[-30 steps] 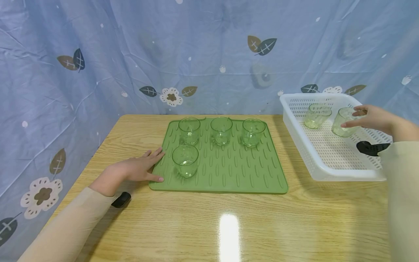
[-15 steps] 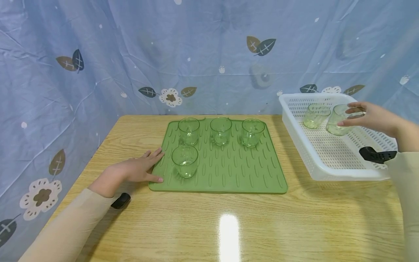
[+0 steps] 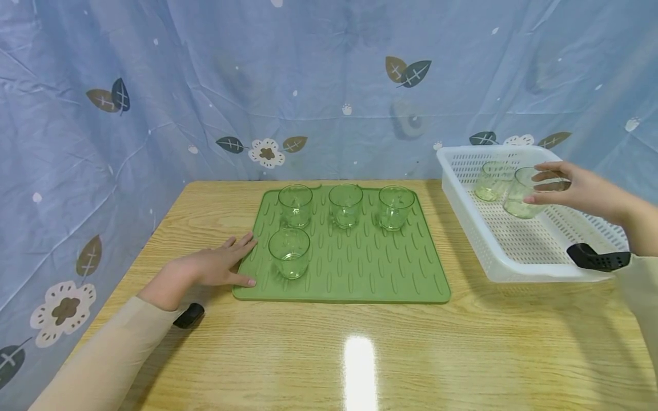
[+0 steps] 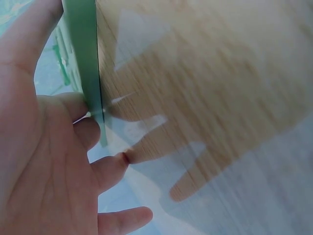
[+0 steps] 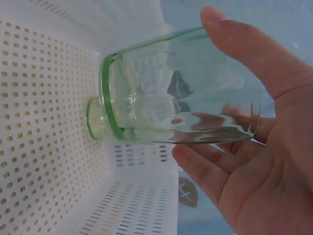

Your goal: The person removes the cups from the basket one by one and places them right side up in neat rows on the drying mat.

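Observation:
At the right of the head view, my right hand (image 3: pixel 581 185) holds a clear, green-tinted drinking glass (image 3: pixel 516 200) inside the white basket (image 3: pixel 465 228). In the right wrist view the thumb lies along one side of this glass (image 5: pixel 151 88), with fingers on the opposite side. A second glass (image 3: pixel 487 185) stands behind it in the basket. My left hand (image 3: pixel 213 267) rests at the left edge of a green ribbed mat (image 3: pixel 370 277), fingers spread. Three glasses line the mat's back edge, the middle one (image 3: pixel 346 211) among them; another glass (image 3: pixel 290 260) sits in front of the left one.
All this stands on a wooden table (image 3: pixel 288 348). A blue patterned curtain (image 3: pixel 329 74) hangs behind and along the left. Black camera mounts stick out below both wrists, the right mount (image 3: pixel 598 260) over the basket's near rim.
My right hand has shifted left inside the basket along with the glass, bringing it nearer the other glass there. The left hand stays in place.

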`<state>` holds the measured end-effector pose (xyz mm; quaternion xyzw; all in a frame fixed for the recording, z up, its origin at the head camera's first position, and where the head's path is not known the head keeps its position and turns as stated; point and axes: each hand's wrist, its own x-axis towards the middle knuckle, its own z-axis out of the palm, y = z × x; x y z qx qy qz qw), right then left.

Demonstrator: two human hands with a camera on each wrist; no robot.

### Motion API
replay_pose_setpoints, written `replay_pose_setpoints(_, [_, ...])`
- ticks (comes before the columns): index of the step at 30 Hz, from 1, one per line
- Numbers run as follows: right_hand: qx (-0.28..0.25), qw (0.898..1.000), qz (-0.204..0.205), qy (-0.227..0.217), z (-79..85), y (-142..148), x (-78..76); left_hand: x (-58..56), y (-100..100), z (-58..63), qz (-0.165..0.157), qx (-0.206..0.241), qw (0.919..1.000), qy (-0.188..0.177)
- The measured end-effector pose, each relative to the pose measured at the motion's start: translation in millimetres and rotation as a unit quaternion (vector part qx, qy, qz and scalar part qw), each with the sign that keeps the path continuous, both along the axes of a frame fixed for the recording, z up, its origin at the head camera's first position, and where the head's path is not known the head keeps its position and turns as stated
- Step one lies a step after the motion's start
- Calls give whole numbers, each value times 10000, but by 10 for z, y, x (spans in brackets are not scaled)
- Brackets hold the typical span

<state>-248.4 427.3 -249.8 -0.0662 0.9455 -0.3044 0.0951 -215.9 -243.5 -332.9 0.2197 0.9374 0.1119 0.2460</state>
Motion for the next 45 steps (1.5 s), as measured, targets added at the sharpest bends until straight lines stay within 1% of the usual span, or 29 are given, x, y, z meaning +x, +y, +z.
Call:
replay_pose_setpoints(4, [32, 9999, 36, 135, 22, -55, 20, 8, -1, 1, 14, 18, 10000, 4])
replay_pose_setpoints(8, [-79, 9995, -12, 315, 35, -98, 32, 9, -10, -8, 0, 35, 10000, 13])
replay_pose_setpoints(13, [-527, 9970, 5, 567, 40, -162, 39, 2, -18, -28, -5, 30, 10000, 6])
replay_pose_setpoints(18, [-1179, 9892, 125, 864, 35, -247, 58, -1, -10, -24, 19, 26, 10000, -4])
replay_pose_setpoints(21, [-1506, 9841, 194, 919, 21, -300, 63, -1, -7, -22, 18, 20, 10000, -9])
replay_pose_setpoints(26, [-1845, 9777, 292, 959, -8, -400, 64, 0, -1, -26, -1, 12, 10000, -1])
replay_pose_setpoints(33, [-2120, 9691, 550, 1131, 6, -555, 89, -6, 4, -40, 32, -21, 10000, -21])
replay_pose_setpoints(36, [-2123, 9681, 496, 1239, 29, -637, 109, -2, 6, -36, 36, -23, 10000, -14])
replay_pose_setpoints(41, [-2128, 9672, 250, 1365, 60, -768, 140, 10, 10, -18, 30, -18, 10000, 4])
replay_pose_setpoints(45, [-2490, 9587, 130, 1365, 82, -874, 159, 14, 9, -8, 23, -8, 10000, 12])
